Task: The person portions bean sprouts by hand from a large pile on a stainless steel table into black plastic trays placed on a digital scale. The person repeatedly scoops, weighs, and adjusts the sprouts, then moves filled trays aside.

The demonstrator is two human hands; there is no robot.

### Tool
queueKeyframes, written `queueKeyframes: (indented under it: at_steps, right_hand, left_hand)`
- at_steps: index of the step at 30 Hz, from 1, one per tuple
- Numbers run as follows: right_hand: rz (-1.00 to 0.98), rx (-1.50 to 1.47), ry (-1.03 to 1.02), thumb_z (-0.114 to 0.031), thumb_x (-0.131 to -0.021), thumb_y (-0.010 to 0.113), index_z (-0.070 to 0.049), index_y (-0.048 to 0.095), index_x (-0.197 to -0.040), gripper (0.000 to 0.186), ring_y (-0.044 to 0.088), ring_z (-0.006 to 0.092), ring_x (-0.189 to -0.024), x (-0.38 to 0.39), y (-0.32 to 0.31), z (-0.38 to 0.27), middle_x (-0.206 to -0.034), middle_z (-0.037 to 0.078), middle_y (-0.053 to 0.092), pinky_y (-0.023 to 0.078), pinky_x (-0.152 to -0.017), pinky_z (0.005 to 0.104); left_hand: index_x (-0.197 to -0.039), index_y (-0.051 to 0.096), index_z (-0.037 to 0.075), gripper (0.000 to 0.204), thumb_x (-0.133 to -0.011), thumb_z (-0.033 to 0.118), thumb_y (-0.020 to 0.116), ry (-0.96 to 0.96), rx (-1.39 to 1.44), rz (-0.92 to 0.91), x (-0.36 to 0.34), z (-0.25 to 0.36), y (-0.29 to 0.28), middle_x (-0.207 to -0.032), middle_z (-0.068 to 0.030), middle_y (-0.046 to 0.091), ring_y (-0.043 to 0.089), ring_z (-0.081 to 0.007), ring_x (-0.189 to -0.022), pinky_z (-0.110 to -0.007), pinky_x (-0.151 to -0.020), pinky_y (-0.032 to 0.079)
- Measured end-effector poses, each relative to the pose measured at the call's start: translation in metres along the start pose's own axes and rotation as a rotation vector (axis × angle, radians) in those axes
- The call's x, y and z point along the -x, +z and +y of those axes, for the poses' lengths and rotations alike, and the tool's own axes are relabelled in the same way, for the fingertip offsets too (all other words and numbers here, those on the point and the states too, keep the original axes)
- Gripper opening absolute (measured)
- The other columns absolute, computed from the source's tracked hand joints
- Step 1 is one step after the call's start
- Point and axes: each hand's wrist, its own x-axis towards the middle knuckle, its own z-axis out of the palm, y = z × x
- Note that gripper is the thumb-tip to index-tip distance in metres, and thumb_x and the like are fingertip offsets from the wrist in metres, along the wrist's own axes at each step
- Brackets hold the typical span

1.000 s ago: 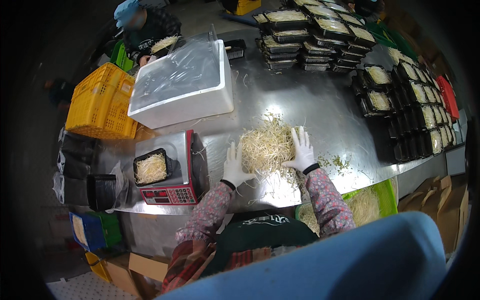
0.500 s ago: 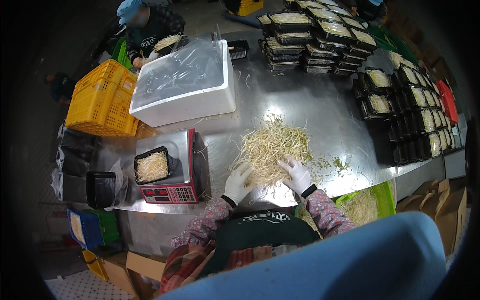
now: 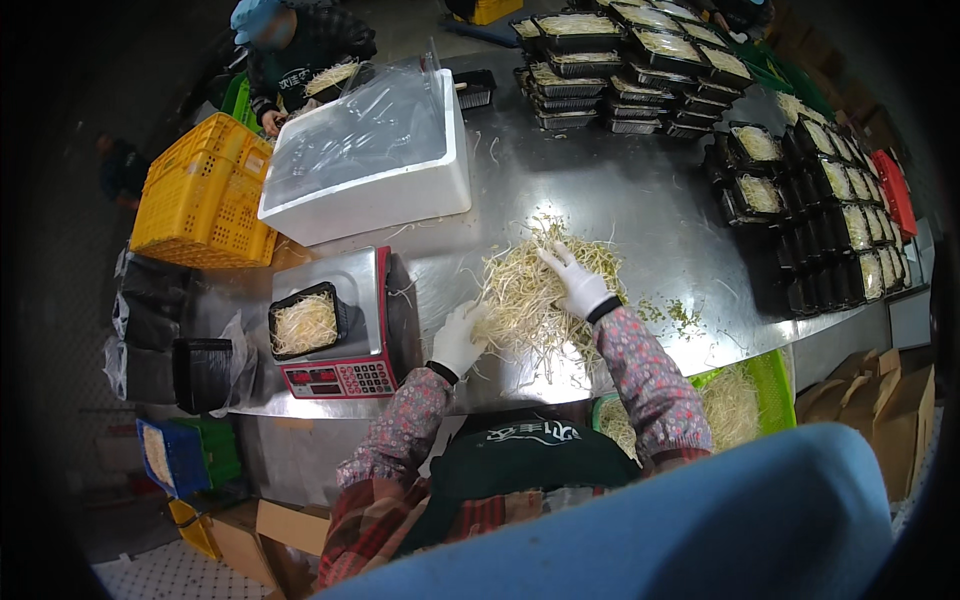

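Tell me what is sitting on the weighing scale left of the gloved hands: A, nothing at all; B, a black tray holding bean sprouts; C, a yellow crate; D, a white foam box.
B: a black tray part-filled with pale bean sprouts sits on the scale, while the yellow crate and white foam box stand farther back.

I am seeing a steel table [image 3: 640,200] shining glossy, thin pale sprouts [image 3: 530,300] lying matt on it, white cloth gloves on my left hand [image 3: 458,338] and right hand [image 3: 578,282], and a white foam box [image 3: 380,190] wearing clear shiny plastic film.
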Motion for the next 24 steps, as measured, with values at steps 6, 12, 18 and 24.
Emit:
queueKeyframes:
  at_steps: [6,12,18,24]
  right_hand:
    - [0.012,0.058,-0.04,-0.015,-0.081,0.067,-0.017,0.067,-0.118,0.037,0.064,0.0295,-0.106,-0.038,0.031,0.032,-0.113,0.011,0.065,0.052,-0.091,0.0398]
    - [0.31,-0.263,-0.043,-0.012,-0.076,0.074,-0.017,0.069,-0.113,0.037,0.065,0.0277,-0.095,0.055,0.029,0.042,-0.104,0.008,0.065,0.054,-0.082,0.0358]
    - [0.255,-0.271,0.046,-0.013,-0.078,0.075,-0.01,0.068,-0.109,0.033,0.068,0.0254,-0.084,0.055,0.063,0.057,-0.1,0.012,0.068,0.054,-0.075,0.0339]
    - [0.214,-0.476,-0.046,-0.02,-0.08,0.077,-0.007,0.063,-0.125,0.049,0.067,0.0291,-0.101,0.059,0.045,0.004,-0.111,0.02,0.067,0.053,-0.088,0.0376]
  left_hand:
    - [-0.117,0.065,0.013,0.041,-0.077,0.015,0.072,-0.162,-0.085,-0.245,-0.008,-0.021,0.006,-0.109,-0.0063,0.063,0.059,-0.0296,-0.108,-0.041,-0.09,0.05]
    - [-0.116,0.065,0.014,0.04,-0.077,0.014,0.072,-0.081,0.036,-0.005,0.044,-0.01,-0.017,-0.108,-0.0058,0.063,0.061,-0.027,-0.102,-0.039,-0.087,0.052]
    - [-0.115,0.067,0.014,0.038,-0.078,0.013,0.071,-0.073,0.018,-0.177,0.045,-0.016,-0.012,-0.105,-0.0053,0.064,0.062,-0.0282,-0.101,-0.037,-0.085,0.053]
    - [-0.125,0.061,0.013,0.052,-0.074,0.015,0.074,0.19,0.116,-0.059,0.025,0.042,-0.003,-0.124,-0.0078,0.06,0.058,-0.03,-0.11,-0.039,-0.092,0.049]
